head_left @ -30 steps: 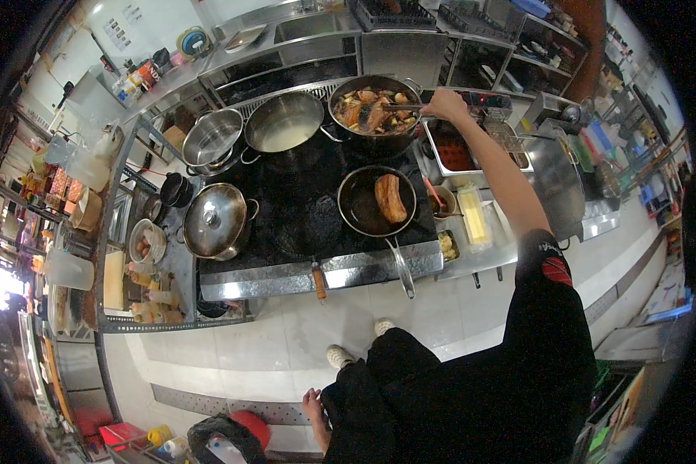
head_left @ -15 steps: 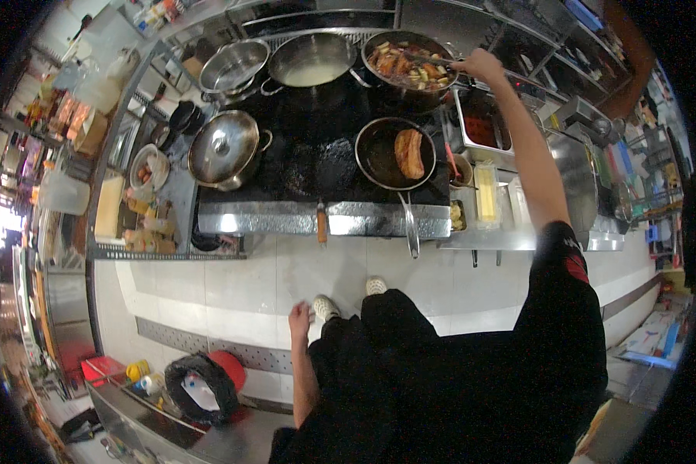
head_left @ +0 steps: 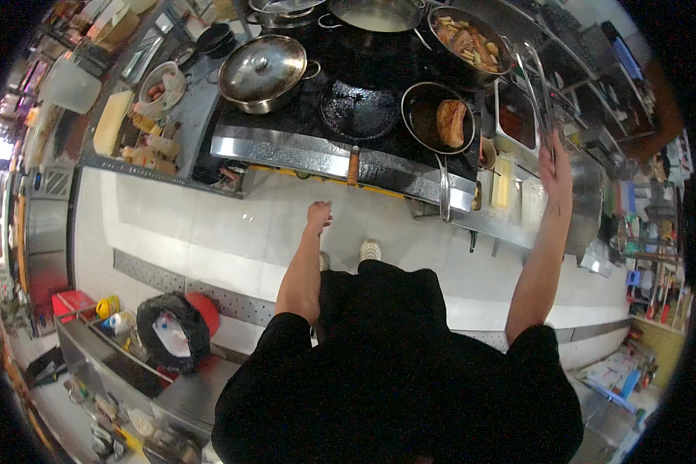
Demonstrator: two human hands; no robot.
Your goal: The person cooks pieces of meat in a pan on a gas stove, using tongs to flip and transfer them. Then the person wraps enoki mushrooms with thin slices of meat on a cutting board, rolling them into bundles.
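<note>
My right hand (head_left: pixel 554 172) is closed around the handle end of long metal tongs (head_left: pixel 547 104), which point up and away beside the stove's right end. The tongs' arms are spread, with nothing visible between them. Close to their tips sits a large pan (head_left: pixel 465 46) of browned meat and pale chunks. Below that pan, a frying pan (head_left: pixel 416 127) holds a thick browned slab of meat (head_left: pixel 450 124). My left hand (head_left: pixel 319 215) hangs over the floor in front of the stove, its fingers loosely curled with nothing visible in them.
A lidded pot (head_left: pixel 264 73) stands at the stove's left, and a wide pan of pale liquid (head_left: pixel 379 14) at the back. The frying pan's handle (head_left: pixel 444 189) juts past the front edge. Right of the stove is a steel container (head_left: pixel 516 116) of red-brown contents. A lined bin (head_left: pixel 197 332) stands behind left.
My right hand has drawn back from the large pan with the tongs, coming down and to the right. My left hand has moved forward toward the stove. The view has shifted.
</note>
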